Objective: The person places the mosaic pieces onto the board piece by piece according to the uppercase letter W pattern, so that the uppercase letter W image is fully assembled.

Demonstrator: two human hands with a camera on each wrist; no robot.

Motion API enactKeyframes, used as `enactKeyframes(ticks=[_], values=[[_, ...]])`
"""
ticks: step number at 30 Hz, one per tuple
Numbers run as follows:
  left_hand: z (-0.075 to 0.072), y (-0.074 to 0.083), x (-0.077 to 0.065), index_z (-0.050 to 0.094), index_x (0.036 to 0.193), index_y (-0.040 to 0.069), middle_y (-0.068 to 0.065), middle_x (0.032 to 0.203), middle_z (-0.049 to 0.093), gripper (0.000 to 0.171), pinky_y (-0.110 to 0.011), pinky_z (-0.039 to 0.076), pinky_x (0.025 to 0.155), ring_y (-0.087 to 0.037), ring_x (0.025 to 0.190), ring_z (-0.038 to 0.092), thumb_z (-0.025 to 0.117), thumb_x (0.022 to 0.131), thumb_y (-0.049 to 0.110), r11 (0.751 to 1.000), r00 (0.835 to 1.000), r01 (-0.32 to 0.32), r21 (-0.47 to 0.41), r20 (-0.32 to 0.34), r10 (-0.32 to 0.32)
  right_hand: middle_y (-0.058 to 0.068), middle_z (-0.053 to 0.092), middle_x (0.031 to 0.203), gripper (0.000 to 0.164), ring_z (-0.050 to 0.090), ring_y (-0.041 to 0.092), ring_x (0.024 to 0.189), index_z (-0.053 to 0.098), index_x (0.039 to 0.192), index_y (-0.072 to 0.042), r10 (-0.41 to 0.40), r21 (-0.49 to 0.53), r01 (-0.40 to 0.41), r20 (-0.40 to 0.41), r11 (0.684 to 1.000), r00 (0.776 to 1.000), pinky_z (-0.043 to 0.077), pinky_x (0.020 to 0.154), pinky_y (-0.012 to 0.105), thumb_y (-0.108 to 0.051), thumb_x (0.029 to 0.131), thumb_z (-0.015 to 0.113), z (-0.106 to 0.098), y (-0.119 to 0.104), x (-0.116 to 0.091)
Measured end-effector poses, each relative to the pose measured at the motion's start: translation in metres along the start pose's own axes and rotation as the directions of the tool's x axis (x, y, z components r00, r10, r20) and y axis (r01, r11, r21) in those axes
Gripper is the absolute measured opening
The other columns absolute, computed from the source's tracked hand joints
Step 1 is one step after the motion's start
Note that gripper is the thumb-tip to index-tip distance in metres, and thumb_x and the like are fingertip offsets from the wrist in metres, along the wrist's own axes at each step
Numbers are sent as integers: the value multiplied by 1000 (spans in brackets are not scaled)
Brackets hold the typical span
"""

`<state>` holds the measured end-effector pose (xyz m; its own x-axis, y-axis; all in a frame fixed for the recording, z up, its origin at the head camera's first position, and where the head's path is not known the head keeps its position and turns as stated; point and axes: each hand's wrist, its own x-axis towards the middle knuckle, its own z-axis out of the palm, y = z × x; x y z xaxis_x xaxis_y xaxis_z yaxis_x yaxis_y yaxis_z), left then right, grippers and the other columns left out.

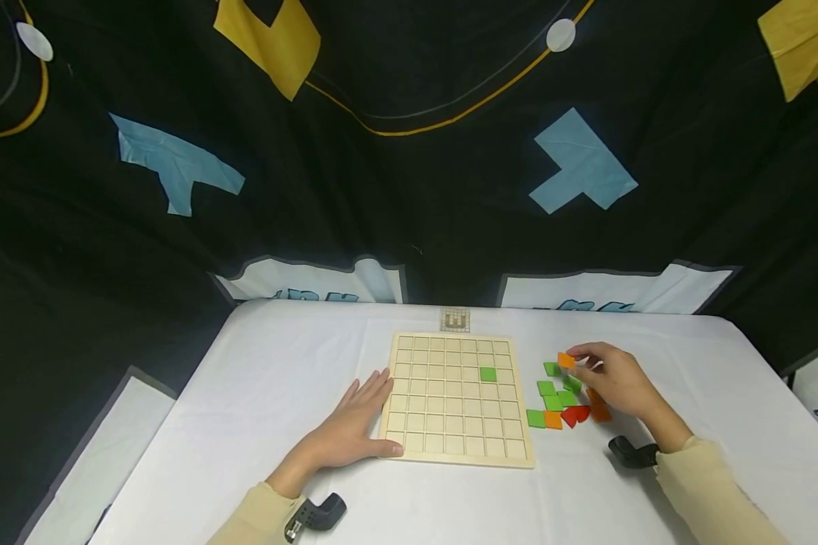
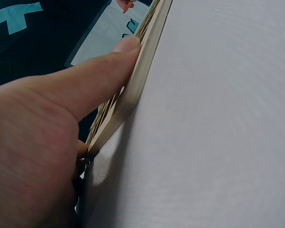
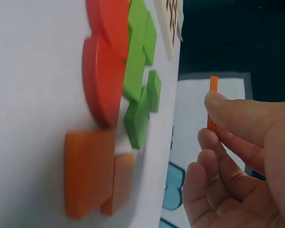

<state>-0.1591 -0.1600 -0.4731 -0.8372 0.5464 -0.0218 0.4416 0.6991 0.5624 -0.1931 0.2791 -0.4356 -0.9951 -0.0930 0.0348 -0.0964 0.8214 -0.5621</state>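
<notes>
A pale wooden grid board [image 1: 458, 401] lies on the white table, with one green square tile [image 1: 488, 374] in a cell toward its upper right. My left hand [image 1: 351, 428] rests at the board's left edge, fingers spread and fairly straight; in the left wrist view its thumb [image 2: 99, 71] lies along the board's edge. Thumb and fingers of my right hand [image 1: 610, 378] pinch an orange square tile [image 3: 213, 102] above the loose pieces. Beneath that hand are several green tiles [image 1: 545, 388], red curved pieces [image 3: 104, 80] and orange tiles [image 3: 89, 173].
The loose pieces are clustered right of the board. A small patterned grid card [image 1: 455, 319] lies beyond its far edge. Black wrist devices [image 1: 323, 512] are on both wrists. A dark curtain [image 1: 409, 212] hangs behind the table [image 1: 279, 341].
</notes>
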Motion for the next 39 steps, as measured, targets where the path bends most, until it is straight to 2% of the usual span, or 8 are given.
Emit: enactKeyframes(ticks=[6,11,18,24,31,39], values=[[-1,0,0,20,157,-5,-17,167,10,111,-53,0,123,-32,154,4,72,83,60,1000,1000,1,-1,6,-1,16,65,110,34,58,26,90,67,123,0,-13,20,13,4,1000,1000,55,71,34,-14,92,72,7,-11,-2],[0,0,1,20,157,-5,-17,167,10,111,-54,0,123,-32,154,4,72,83,59,1000,1000,-4,-1,7,4,12,66,108,31,57,24,87,69,121,-2,-58,16,58,-11,998,998,53,68,32,-13,92,73,16,-17,-3],[2,-1,2,20,157,-5,-17,167,10,112,-54,0,123,-33,154,4,72,83,61,1000,1000,-5,0,8,5,10,68,109,29,58,22,87,71,117,-2,-128,22,128,-24,991,992,54,75,37,-13,91,74,27,-27,-4],[2,-1,3,20,158,-4,-17,167,10,113,-54,0,123,-32,154,4,72,82,62,1000,1000,4,4,7,-4,7,68,110,27,57,20,87,71,118,-4,-158,54,158,-8,986,987,53,77,39,-11,91,73,34,-33,-5],[3,-2,3,20,157,-4,-17,167,10,113,-54,0,123,-33,154,5,72,82,62,1000,1000,2,7,8,-2,7,69,113,26,63,20,93,71,116,-4,-204,85,202,8,976,979,56,81,40,-11,91,74,42,-39,-8],[1,-1,1,20,158,-4,-16,167,9,113,-53,-1,123,-31,155,4,71,82,62,1000,1000,10,5,6,-11,5,69,111,25,59,16,88,73,114,-7,-239,82,235,31,968,971,53,76,37,-12,90,76,49,-52,-9]])
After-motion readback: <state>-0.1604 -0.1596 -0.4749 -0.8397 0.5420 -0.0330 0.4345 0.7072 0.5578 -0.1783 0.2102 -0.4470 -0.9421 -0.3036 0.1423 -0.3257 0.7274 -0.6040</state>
